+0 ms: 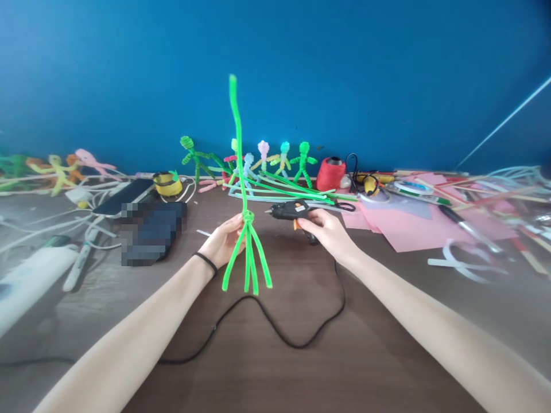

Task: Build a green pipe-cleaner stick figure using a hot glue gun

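My left hand [227, 240] is closed around the knotted middle of a bright green pipe cleaner figure [248, 218]. One long stem of it rises straight up, and several shorter strands fan out below the knot. In my right hand [327, 232] is a black hot glue gun [289, 210] with an orange trigger. Its nozzle points left, toward the knot, and stays a short gap apart from it. The fingertips of my left hand are partly hidden behind the green strands.
The gun's black cord [297, 346] loops across the brown table [267, 378]. Finished pipe cleaner dolls [303, 158] lean on the blue wall, behind loose green pipe cleaners [297, 188]. Pink paper [396, 226] and a red thread spool [330, 174] lie right; a dark phone [124, 197] lies left.
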Demonstrator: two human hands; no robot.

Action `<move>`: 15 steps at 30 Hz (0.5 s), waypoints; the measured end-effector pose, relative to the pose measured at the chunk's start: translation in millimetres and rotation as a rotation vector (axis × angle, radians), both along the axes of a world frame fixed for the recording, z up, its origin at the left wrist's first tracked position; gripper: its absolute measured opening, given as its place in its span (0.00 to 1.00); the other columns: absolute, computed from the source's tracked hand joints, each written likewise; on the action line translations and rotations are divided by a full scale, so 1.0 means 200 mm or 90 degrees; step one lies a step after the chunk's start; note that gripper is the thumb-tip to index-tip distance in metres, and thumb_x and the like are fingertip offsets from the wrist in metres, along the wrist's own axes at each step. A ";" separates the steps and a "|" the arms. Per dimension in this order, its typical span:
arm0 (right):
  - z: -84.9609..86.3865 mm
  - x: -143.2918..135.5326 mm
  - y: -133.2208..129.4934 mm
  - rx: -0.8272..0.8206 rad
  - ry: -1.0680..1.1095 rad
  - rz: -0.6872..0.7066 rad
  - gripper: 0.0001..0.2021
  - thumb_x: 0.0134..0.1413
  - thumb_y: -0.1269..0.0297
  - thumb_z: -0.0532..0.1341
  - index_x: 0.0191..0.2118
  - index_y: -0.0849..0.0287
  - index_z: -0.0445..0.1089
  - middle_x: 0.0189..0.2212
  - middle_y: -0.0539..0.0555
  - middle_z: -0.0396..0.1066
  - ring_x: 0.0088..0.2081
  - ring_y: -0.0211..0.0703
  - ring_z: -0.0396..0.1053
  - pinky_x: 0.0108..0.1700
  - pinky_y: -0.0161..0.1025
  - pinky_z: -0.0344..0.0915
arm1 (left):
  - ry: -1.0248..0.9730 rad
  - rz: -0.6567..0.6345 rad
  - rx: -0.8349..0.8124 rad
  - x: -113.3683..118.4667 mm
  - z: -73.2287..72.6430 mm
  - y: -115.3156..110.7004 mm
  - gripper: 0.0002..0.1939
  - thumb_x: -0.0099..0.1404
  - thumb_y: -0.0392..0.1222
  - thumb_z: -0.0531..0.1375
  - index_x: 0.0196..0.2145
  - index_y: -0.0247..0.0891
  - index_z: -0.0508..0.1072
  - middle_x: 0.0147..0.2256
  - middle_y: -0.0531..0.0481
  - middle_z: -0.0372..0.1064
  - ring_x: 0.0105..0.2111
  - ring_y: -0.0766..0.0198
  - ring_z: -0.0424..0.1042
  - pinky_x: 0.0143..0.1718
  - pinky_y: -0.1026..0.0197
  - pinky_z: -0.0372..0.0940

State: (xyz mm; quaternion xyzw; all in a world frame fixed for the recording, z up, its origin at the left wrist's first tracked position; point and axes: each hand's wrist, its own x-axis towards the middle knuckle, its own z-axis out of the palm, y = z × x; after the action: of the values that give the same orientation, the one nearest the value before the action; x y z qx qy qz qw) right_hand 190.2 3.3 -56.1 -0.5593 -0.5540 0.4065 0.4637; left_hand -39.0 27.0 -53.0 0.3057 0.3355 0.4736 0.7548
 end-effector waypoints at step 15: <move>-0.04 -0.04 -0.06 -0.138 0.404 0.418 0.08 0.38 0.71 0.55 0.24 0.65 0.71 0.25 0.54 0.69 0.31 0.42 0.68 0.38 0.39 0.63 | 0.054 -0.072 0.056 0.03 0.00 -0.03 0.09 0.47 0.35 0.66 0.24 0.33 0.69 0.18 0.56 0.58 0.17 0.74 0.58 0.20 0.70 0.57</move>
State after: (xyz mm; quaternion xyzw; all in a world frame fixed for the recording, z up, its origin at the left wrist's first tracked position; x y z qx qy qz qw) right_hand 182.1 -8.7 -63.6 -0.2478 -0.4868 0.7383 0.3957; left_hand -33.5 20.8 -52.7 0.3769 0.3284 0.4310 0.7513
